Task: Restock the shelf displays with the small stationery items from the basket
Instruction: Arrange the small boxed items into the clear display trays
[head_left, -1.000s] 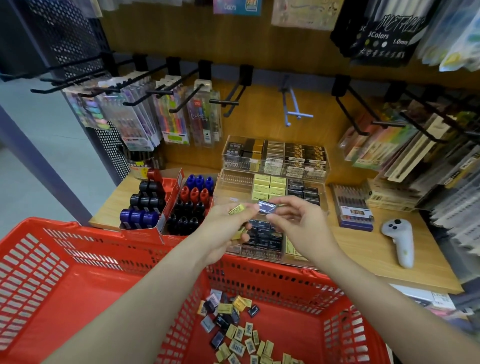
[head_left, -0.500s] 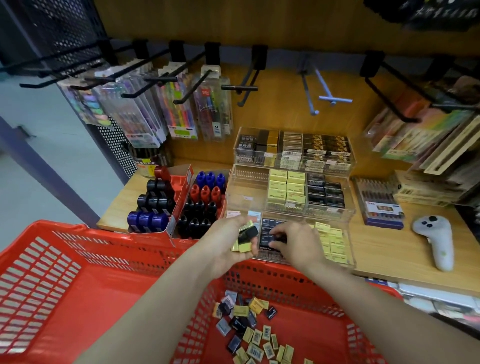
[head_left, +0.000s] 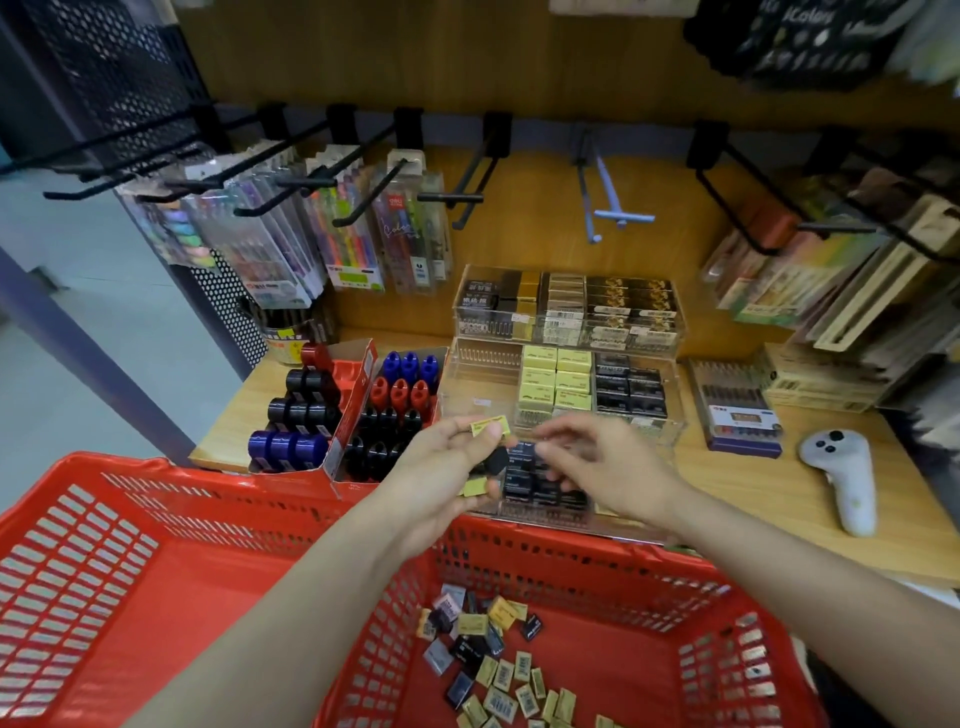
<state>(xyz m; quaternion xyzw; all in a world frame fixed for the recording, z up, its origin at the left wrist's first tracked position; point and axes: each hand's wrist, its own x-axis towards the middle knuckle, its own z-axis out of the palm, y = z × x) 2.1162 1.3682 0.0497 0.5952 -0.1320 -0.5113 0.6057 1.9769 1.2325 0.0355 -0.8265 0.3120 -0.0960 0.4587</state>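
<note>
Right hand (head_left: 608, 462) has lifted off the clear acrylic tray (head_left: 670, 431) — fingers loosely curled, empty; left hand (head_left: 447, 467) grips small yellow and black packets (head_left: 491, 427) above the red plastic basket (head_left: 208, 571).

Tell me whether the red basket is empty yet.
Not empty. Small yellow and black boxes lie scattered on the floor of the red basket, near its right end.

White handheld controller (head_left: 844, 480) lying at right of the wooden bench (head_left: 769, 488), boxed pen set (head_left: 737, 410) just left of it, hanging pen packs (head_left: 358, 228) on black hooks upper left, black perforated panel (head_left: 119, 67) top left
</note>
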